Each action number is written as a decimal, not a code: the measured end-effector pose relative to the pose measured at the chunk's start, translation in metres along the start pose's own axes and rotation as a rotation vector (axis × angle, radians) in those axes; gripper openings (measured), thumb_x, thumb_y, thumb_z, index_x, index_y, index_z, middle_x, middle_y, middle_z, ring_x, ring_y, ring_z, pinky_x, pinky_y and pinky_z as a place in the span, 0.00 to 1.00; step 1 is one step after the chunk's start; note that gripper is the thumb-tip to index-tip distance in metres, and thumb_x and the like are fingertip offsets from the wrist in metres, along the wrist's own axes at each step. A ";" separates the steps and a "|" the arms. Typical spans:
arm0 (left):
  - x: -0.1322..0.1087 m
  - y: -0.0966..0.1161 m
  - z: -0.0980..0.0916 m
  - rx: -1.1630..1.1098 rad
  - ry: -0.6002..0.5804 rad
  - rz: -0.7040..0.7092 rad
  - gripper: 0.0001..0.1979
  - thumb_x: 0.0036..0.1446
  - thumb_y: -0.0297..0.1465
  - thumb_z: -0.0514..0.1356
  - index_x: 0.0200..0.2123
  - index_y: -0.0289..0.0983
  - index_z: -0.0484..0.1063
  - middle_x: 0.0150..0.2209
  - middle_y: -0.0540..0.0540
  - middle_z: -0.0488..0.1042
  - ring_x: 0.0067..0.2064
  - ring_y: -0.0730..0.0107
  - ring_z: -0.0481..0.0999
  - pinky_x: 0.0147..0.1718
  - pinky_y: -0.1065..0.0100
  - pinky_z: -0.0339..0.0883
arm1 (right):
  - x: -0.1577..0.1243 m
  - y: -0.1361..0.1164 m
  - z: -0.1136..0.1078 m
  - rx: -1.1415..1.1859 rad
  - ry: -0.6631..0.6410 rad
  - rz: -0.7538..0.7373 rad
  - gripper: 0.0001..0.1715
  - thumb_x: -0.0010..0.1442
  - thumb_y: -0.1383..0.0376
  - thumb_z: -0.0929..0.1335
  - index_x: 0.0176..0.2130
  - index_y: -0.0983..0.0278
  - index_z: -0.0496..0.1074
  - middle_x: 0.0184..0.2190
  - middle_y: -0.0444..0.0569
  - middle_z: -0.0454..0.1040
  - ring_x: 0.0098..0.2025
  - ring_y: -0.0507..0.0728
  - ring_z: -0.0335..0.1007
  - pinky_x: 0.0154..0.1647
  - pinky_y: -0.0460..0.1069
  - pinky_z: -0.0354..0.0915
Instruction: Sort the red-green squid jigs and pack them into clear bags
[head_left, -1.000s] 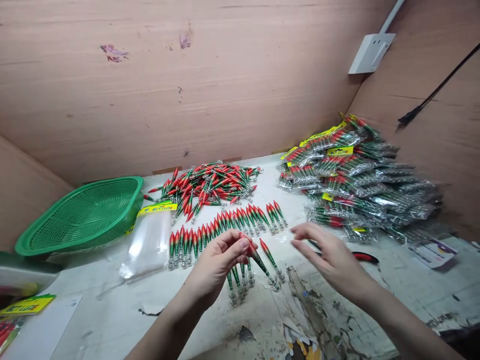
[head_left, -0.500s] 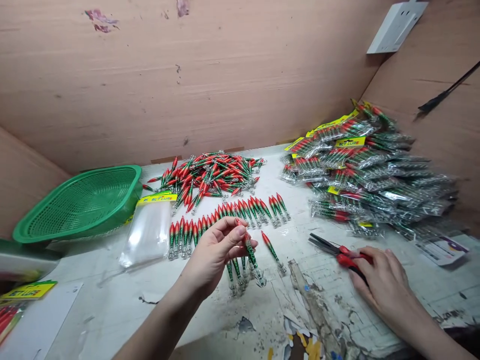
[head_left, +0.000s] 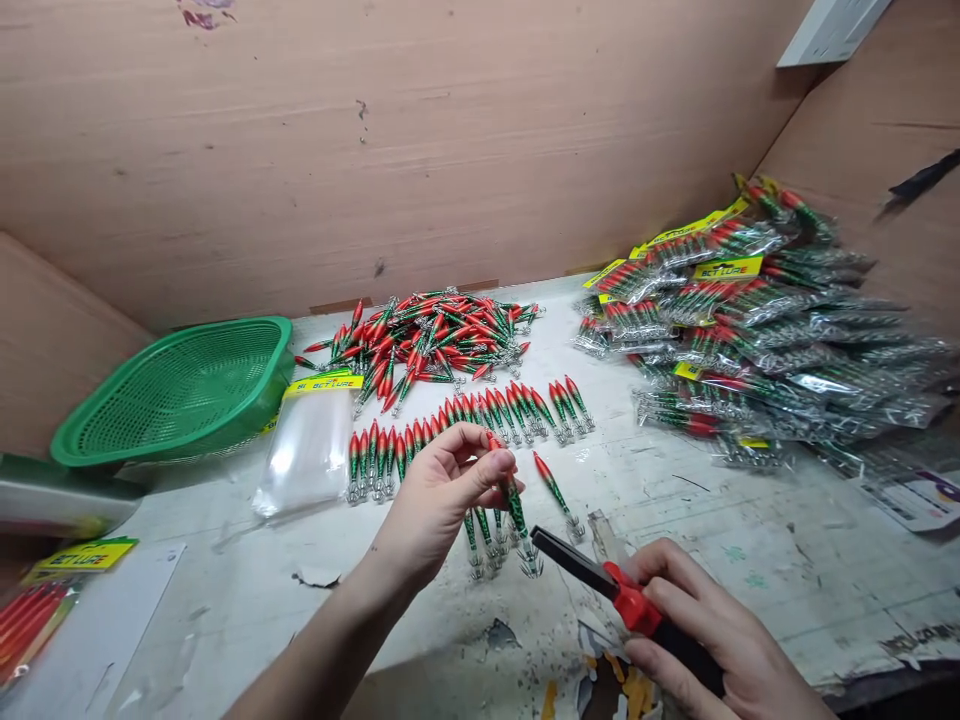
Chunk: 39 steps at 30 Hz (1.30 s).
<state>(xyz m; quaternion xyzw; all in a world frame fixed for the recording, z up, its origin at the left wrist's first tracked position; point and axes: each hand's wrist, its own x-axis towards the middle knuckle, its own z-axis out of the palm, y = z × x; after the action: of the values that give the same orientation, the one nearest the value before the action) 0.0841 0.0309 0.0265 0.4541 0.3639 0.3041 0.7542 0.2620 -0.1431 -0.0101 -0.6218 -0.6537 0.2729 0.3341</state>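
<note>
Right hand (head_left: pixel 694 640) grips pliers (head_left: pixel 600 580), tips just short of the lure (head_left: pixel 514 500) pinched in the left hand (head_left: pixel 442 500); a row (head_left: pixel 465 435) lies sorted, a loose heap (head_left: pixel 427 345) waits — packed bags (head_left: pixel 750 330) already stacked beyond.

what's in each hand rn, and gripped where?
Left hand: one red-green lure, pinched at its red upper end, hooks hanging down. Right hand: red-handled pliers, gripped by the handles.
</note>
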 end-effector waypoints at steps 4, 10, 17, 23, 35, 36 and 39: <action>-0.001 0.000 -0.001 0.033 -0.005 0.011 0.15 0.46 0.34 0.70 0.29 0.36 0.66 0.25 0.52 0.72 0.28 0.75 0.74 0.25 0.75 0.66 | -0.001 0.000 -0.001 0.001 0.005 0.014 0.10 0.62 0.60 0.64 0.35 0.60 0.72 0.35 0.50 0.69 0.39 0.56 0.71 0.39 0.44 0.70; -0.005 0.000 -0.001 0.130 -0.077 0.034 0.12 0.48 0.33 0.68 0.29 0.36 0.67 0.25 0.52 0.72 0.27 0.77 0.73 0.25 0.75 0.65 | 0.001 -0.006 -0.006 0.004 -0.001 0.039 0.10 0.61 0.58 0.65 0.36 0.58 0.75 0.35 0.49 0.71 0.39 0.57 0.72 0.38 0.44 0.71; -0.004 -0.001 -0.001 0.161 -0.135 0.025 0.12 0.48 0.32 0.68 0.29 0.36 0.67 0.24 0.53 0.70 0.26 0.77 0.72 0.24 0.75 0.64 | 0.012 -0.008 -0.016 -0.068 -0.064 -0.102 0.06 0.59 0.61 0.66 0.35 0.56 0.74 0.32 0.49 0.73 0.35 0.56 0.74 0.33 0.44 0.72; 0.000 -0.003 -0.002 0.149 -0.127 -0.002 0.11 0.49 0.32 0.68 0.29 0.35 0.67 0.24 0.52 0.71 0.27 0.77 0.73 0.23 0.76 0.63 | 0.014 -0.006 -0.017 -0.088 -0.069 -0.154 0.05 0.58 0.63 0.66 0.34 0.56 0.73 0.31 0.49 0.74 0.34 0.58 0.74 0.31 0.45 0.72; 0.012 -0.006 -0.012 0.109 -0.176 -0.105 0.12 0.46 0.33 0.69 0.27 0.34 0.69 0.26 0.51 0.73 0.28 0.74 0.75 0.24 0.74 0.63 | 0.007 0.009 0.002 -0.007 0.003 -0.133 0.09 0.62 0.62 0.64 0.30 0.59 0.68 0.30 0.50 0.73 0.33 0.57 0.71 0.31 0.46 0.68; 0.013 -0.007 -0.014 0.109 -0.190 -0.110 0.12 0.46 0.33 0.69 0.27 0.34 0.69 0.26 0.51 0.73 0.28 0.74 0.75 0.24 0.74 0.63 | 0.007 0.010 0.002 0.005 -0.015 -0.136 0.08 0.62 0.63 0.64 0.30 0.60 0.68 0.30 0.50 0.73 0.34 0.56 0.71 0.32 0.46 0.68; 0.017 -0.008 -0.016 0.103 -0.214 -0.125 0.13 0.45 0.34 0.70 0.28 0.34 0.70 0.26 0.50 0.74 0.27 0.75 0.75 0.24 0.75 0.62 | 0.009 0.013 0.000 0.063 -0.111 -0.135 0.07 0.63 0.65 0.63 0.33 0.61 0.68 0.30 0.49 0.71 0.33 0.55 0.69 0.33 0.46 0.67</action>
<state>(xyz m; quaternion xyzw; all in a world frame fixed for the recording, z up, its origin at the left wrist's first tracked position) 0.0811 0.0484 0.0099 0.4984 0.3242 0.1872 0.7819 0.2706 -0.1332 -0.0195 -0.5496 -0.7026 0.3041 0.3344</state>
